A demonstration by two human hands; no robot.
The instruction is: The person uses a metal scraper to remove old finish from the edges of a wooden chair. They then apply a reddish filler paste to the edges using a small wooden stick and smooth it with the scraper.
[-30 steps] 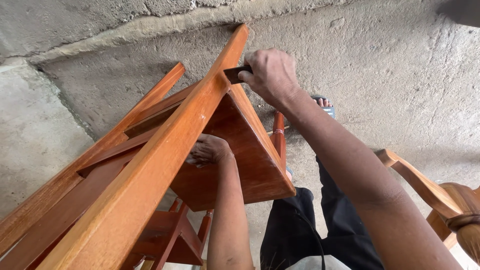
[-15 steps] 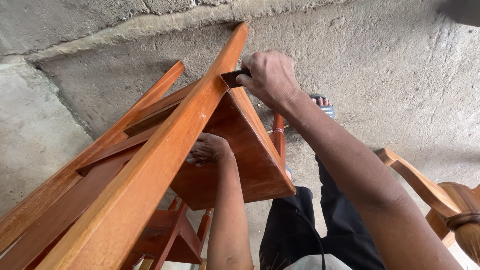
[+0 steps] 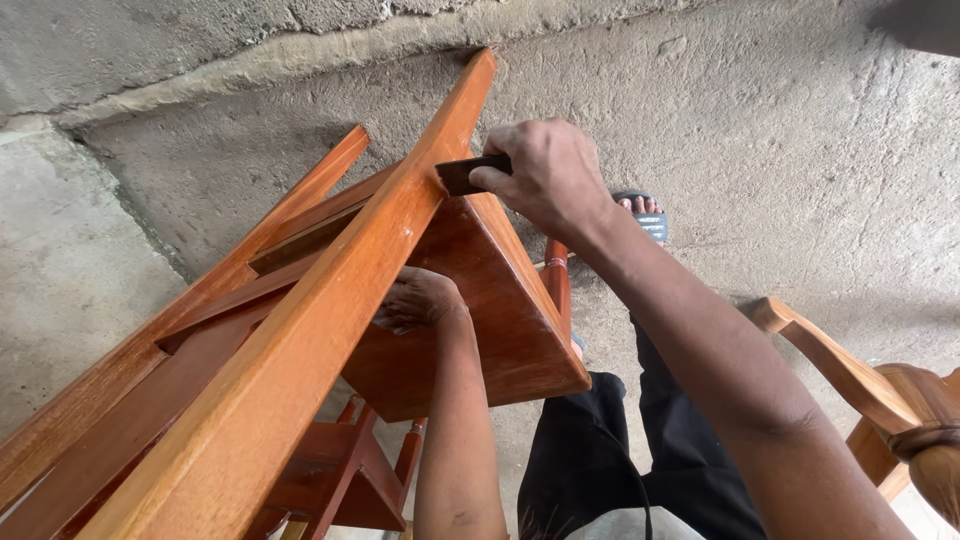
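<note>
Sanding or scraping step on a tipped wooden chair (image 3: 300, 340), by the look of it. Right hand (image 3: 545, 175) closed around a small dark block (image 3: 465, 175), pressed to the long rail's edge, arm extended, wrist bent down. Left hand (image 3: 420, 300), below and nearer, rests half-curled against the seat panel (image 3: 480, 310), bracing. Next stroke calls for steady pressure along the rail.

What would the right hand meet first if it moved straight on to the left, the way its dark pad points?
Probably the long wooden rail. The right hand presses the dark pad against its side already, so the rail blocks the way at once. Depth is hard to judge.
</note>
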